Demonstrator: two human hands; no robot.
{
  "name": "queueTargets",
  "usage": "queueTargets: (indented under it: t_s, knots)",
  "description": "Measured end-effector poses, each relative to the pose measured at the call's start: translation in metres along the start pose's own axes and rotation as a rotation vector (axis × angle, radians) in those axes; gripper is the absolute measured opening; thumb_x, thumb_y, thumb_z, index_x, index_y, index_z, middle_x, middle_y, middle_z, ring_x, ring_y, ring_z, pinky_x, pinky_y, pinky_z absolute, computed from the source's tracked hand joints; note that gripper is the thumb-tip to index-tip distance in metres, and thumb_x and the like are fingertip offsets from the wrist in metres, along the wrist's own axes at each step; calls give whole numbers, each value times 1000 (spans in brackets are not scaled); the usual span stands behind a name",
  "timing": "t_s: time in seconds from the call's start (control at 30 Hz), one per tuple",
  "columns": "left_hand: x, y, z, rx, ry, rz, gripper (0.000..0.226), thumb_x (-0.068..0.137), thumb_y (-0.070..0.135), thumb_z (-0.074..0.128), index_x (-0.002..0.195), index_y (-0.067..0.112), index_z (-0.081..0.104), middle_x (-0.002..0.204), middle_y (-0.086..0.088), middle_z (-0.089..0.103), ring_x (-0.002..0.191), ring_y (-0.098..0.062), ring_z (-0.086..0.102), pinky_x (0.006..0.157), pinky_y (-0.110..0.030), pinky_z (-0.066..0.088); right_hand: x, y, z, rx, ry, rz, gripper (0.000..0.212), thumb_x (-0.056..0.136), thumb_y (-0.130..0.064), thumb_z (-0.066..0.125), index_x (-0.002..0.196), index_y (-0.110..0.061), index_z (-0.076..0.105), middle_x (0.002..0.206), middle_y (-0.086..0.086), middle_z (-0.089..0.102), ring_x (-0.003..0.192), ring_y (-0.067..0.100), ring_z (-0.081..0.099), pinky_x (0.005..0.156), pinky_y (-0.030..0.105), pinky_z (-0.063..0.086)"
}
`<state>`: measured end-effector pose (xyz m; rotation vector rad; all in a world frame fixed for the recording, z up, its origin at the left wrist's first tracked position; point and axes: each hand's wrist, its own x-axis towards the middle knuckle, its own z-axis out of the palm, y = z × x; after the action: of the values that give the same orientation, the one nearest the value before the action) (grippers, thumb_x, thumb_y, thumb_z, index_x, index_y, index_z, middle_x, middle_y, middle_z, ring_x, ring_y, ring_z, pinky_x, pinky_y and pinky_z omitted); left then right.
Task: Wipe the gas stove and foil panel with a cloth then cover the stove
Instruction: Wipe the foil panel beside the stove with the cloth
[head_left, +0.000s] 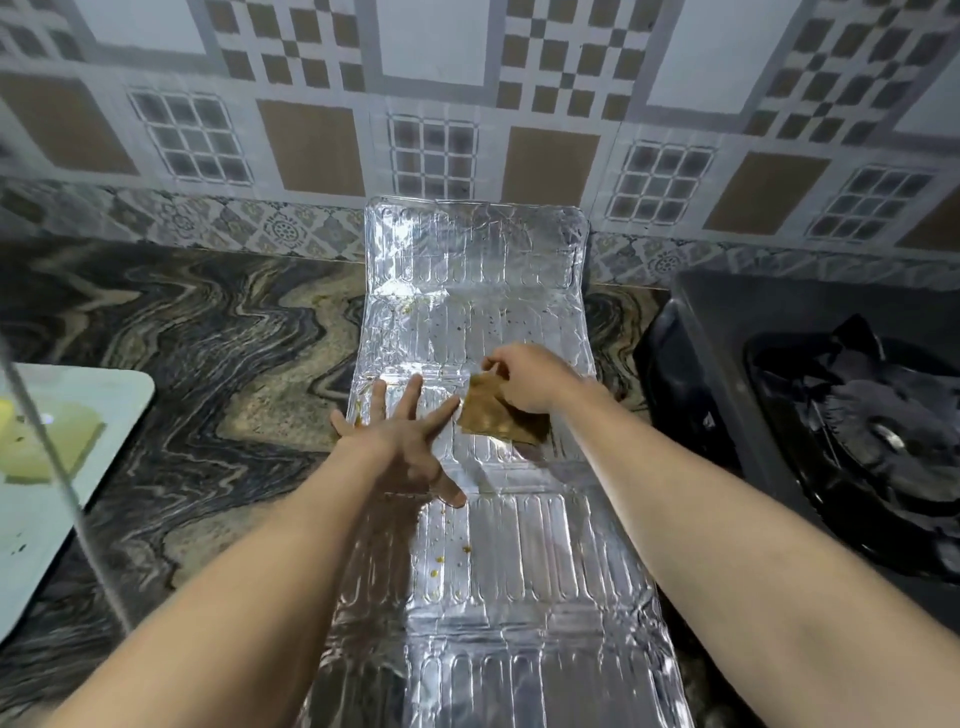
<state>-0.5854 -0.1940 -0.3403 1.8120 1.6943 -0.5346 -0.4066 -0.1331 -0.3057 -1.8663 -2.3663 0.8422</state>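
The foil panel (498, 571) lies flat on the tabletop (208, 338), its long side running from the bottom of the frame up to the wall. The right hand (524, 379) pinches the brown cloth (493, 415) at mid-frame on the foil. The left hand (405, 441), fingers spread flat, presses the foil just left of the cloth. Yellow spots (447, 556) lie lower, nearer the left hand. The stove (831, 415) sits at right.

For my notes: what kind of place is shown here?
Most likely a home kitchen: a black gas stove on a marbled stone counter, patterned wall tiles, and a foil panel being wiped.
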Motion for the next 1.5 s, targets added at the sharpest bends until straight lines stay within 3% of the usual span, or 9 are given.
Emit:
queueTargets:
  t_s: [0.2, 0.33, 0.53, 0.8, 0.97, 1.07, 1.2, 1.4, 1.5]
  knots:
    - [-4, 0, 0, -25, 18, 4, 131, 47, 79, 75, 138, 64, -18, 145, 14, -47, 133, -31, -44, 96, -80, -16, -4, 14, 18, 29, 38, -79, 62, 79, -45, 70, 135, -28, 50, 132, 2, 54, 120, 25, 50, 99, 38, 43]
    - [-6, 2, -1, -26, 35, -3, 132, 45, 78, 76, 138, 64, -16, 147, 14, -45, 135, -31, -42, 97, -81, -13, -20, 26, 34, -130, 70, -172, 80, 77, -49, 72, 145, -30, 35, 138, -2, 42, 128, 22, 35, 105, 37, 33]
    - [-9, -1, 0, 18, 97, 15, 134, 45, 83, 72, 144, 57, -15, 152, 11, -38, 141, -31, -33, 100, -80, -10, -24, 30, 39, -48, 134, -215, 62, 82, -41, 70, 137, -24, 50, 130, 2, 48, 123, 23, 38, 102, 34, 30]
    - [-13, -20, 22, 63, 246, 63, 129, 55, 93, 53, 152, 40, -15, 158, 3, -29, 146, -21, -24, 117, -56, -12, -12, 20, 35, 7, 245, -167, 24, 94, -16, 57, 115, -19, 68, 109, 4, 59, 103, 22, 52, 85, 30, 39]
    - [-11, -19, 22, 40, 225, 49, 132, 51, 93, 55, 151, 41, -15, 157, 6, -31, 146, -20, -26, 117, -56, -12, 3, -11, 24, 62, 213, -183, 19, 92, -14, 59, 107, -17, 71, 110, 2, 66, 102, 22, 59, 88, 34, 45]
    - [-10, -22, 23, 12, 211, 41, 134, 49, 93, 56, 150, 43, -16, 156, 7, -32, 146, -19, -27, 116, -57, -12, -5, -16, 52, 44, 285, -189, 30, 85, 5, 58, 89, -21, 72, 102, -4, 72, 95, 16, 66, 86, 31, 52]
    - [-11, -20, 19, 11, 192, 43, 136, 48, 91, 59, 150, 42, -16, 157, 6, -31, 146, -20, -25, 116, -59, -9, -27, -11, 62, 91, 301, -147, 41, 82, 5, 55, 101, -27, 72, 96, -12, 73, 85, 4, 64, 81, 26, 53]
    - [-14, -19, 15, 36, 213, 68, 132, 53, 90, 59, 152, 40, -11, 161, 2, -22, 148, -25, -19, 116, -60, -6, -35, -18, 56, 47, 281, -74, 35, 89, -3, 55, 109, -24, 73, 108, -3, 73, 99, 16, 65, 73, 16, 37]
    - [-14, -18, 13, 66, 198, 74, 131, 55, 88, 60, 152, 40, -12, 161, 0, -22, 148, -29, -18, 115, -62, -5, -26, -21, 58, -32, 322, -23, 36, 87, -2, 55, 107, -27, 72, 101, 4, 73, 94, 26, 65, 67, 23, 39]
